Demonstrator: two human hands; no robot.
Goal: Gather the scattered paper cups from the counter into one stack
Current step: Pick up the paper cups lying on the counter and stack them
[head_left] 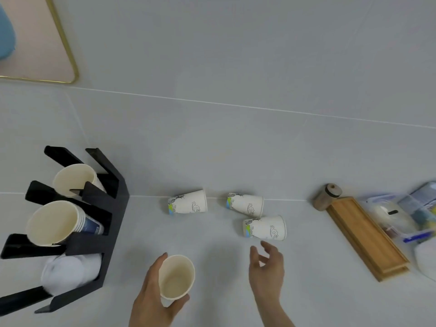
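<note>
— Which step are you on?

— My left hand has its grip wrapped round one upright cup. My right hand hovers with its fingers spread, empty, just short of the nearest cup.

— How many remain?

— Three lie tipped on the desk: that one, the middle cup touching it, the left cup apart. Next, I judge: pick the nearest, nest it.

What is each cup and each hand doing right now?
Left hand: holding one cup upright, mouth open.
Right hand: open, empty, near the nearest cup.
Left cup: lying on its side.
Middle cup: on its side.
Nearest cup: on its side, by the middle one.
</note>
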